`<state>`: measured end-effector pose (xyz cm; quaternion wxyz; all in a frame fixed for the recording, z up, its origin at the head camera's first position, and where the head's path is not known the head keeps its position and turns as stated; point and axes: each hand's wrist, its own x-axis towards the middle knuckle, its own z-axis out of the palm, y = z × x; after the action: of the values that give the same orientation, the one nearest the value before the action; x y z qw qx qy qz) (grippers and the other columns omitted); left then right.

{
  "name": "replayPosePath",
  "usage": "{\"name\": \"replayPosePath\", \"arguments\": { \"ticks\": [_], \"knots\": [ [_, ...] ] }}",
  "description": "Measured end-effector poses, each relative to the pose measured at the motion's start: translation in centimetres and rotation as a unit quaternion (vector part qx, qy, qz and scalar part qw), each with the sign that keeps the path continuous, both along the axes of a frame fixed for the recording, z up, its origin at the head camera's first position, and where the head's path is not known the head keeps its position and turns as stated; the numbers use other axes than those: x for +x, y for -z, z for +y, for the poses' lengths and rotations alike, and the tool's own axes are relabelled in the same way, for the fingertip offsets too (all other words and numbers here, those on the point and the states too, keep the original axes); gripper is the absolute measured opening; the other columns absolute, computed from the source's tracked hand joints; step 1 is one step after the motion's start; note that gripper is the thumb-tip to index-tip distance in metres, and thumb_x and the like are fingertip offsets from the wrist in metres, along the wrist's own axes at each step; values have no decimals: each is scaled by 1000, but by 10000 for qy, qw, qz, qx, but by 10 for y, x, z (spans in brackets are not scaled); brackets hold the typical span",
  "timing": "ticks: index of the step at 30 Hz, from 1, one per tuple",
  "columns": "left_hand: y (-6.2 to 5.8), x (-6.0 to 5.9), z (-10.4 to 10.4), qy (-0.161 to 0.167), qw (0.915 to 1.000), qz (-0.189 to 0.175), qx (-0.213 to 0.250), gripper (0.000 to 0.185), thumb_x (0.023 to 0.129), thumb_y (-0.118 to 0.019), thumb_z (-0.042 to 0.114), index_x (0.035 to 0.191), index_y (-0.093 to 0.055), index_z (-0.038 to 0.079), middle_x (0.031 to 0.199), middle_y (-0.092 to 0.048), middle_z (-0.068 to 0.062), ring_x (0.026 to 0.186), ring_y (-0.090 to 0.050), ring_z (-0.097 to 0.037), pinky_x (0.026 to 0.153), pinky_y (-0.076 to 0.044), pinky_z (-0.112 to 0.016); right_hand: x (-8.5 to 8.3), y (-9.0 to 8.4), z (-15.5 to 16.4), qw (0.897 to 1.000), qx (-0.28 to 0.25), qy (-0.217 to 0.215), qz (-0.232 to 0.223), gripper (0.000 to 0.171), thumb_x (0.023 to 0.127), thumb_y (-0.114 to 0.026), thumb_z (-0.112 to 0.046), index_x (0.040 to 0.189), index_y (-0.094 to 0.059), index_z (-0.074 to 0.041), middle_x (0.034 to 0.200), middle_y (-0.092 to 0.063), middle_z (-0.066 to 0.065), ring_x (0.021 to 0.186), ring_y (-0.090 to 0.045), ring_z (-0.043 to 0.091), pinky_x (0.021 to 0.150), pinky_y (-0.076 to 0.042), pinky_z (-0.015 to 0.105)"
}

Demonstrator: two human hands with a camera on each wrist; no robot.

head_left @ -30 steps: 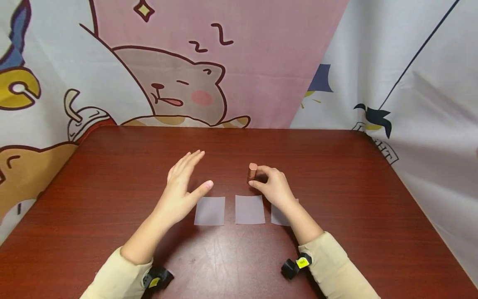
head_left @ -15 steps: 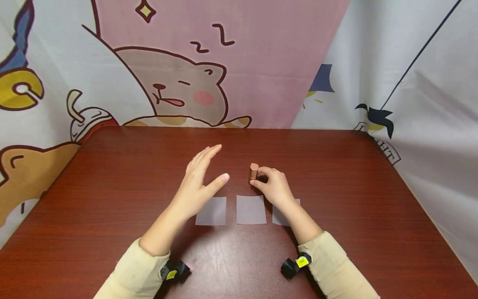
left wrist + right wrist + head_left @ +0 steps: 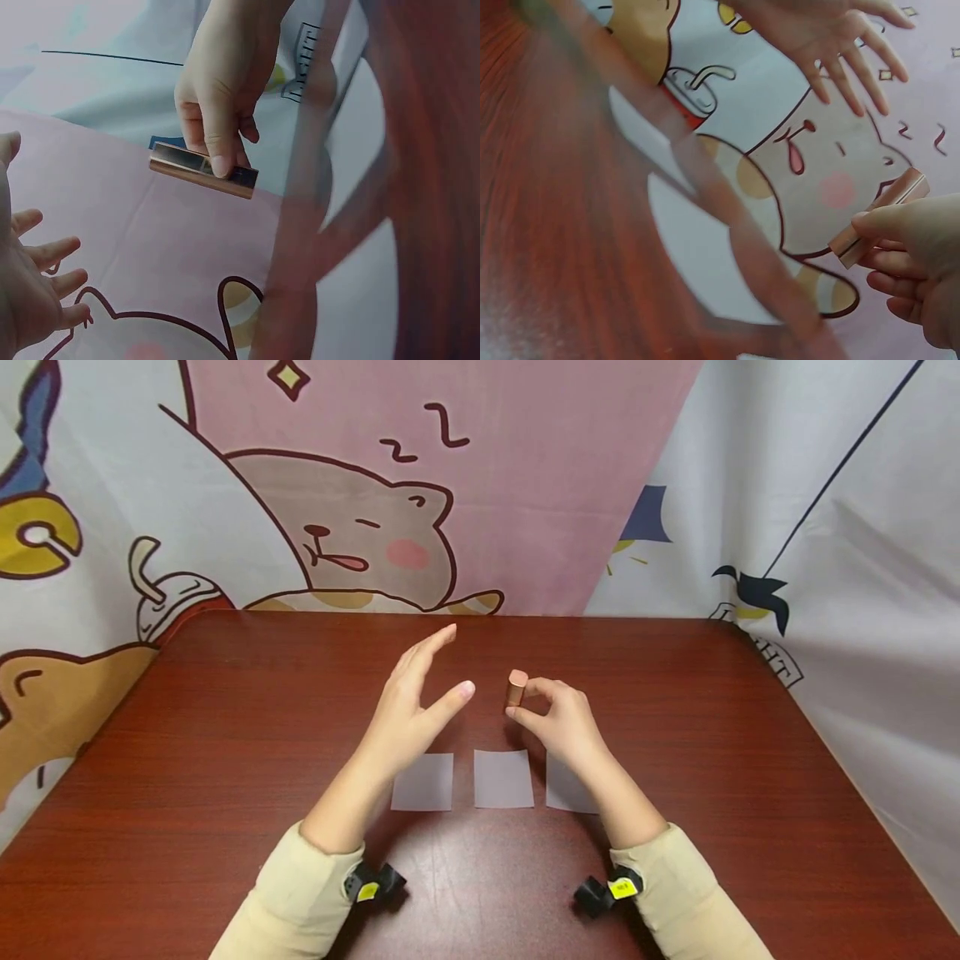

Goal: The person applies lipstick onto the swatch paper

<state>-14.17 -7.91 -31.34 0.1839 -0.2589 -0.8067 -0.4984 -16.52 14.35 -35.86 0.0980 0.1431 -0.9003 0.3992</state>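
A copper-coloured lipstick tube (image 3: 517, 687) stands upright in the head view, pinched between the thumb and fingers of my right hand (image 3: 567, 725). The left wrist view shows the tube (image 3: 176, 166) with a dark, shiny side face, held near its lower end. My left hand (image 3: 408, 718) hovers to the left of the tube, its fingers spread and nothing in its grasp. From the right wrist view, that left hand (image 3: 821, 41) appears with its palm bare and fingers apart, well away from the tube.
Three pale paper squares lie in a row on the reddish-brown table (image 3: 712, 735): a left square (image 3: 423, 785), a middle square (image 3: 503, 779) and a right square (image 3: 564, 785), the last partly under my right wrist. A cartoon-printed curtain (image 3: 540, 485) hangs behind the table.
My right hand has raised the lipstick tube a little and shifted slightly right, away from the paper squares. The left hand has moved right and farther forward, nearer the tube.
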Motion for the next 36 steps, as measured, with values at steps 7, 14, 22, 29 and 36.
{"name": "replayPosePath", "arguments": {
  "ticks": [7,14,22,29,36],
  "knots": [
    [-7,-3,7,47,9996,-46,269,60,90,-65,25,144,-42,16,138,-49,0,131,-37,-12,106,-30,-44,9,-21,2,9992,-171,-45,356,21,76,-80,-13,93,-71,-5,90,-69,7,88,-60,23,76,-45,42],
    [-14,-3,13,248,9980,195,546,58,89,-67,21,142,-45,12,137,-51,-1,130,-39,-12,106,-31,-41,19,-38,2,9968,-344,-81,714,20,74,-82,-12,91,-72,-7,88,-69,3,86,-60,19,77,-45,40],
    [-24,-1,17,460,9949,630,637,55,86,-70,16,137,-50,8,132,-56,-3,125,-44,-13,104,-34,-37,32,-57,4,9922,-568,-133,1104,20,73,-82,-6,90,-73,-7,84,-69,0,84,-58,13,73,-44,33],
    [-29,3,20,689,9918,884,608,53,84,-72,10,134,-54,6,129,-58,-4,123,-46,-15,103,-35,-37,39,-66,6,9893,-519,-259,1335,20,73,-82,-5,90,-73,-8,87,-69,-3,89,-60,12,74,-45,31],
    [-33,10,23,883,9875,1152,611,50,82,-74,7,128,-57,0,127,-59,-10,122,-47,-17,101,-37,-37,45,-72,9,9868,-493,-361,1500,20,73,-81,-2,90,-73,-8,88,-69,-3,92,-61,12,81,-47,38]
  ]
}}
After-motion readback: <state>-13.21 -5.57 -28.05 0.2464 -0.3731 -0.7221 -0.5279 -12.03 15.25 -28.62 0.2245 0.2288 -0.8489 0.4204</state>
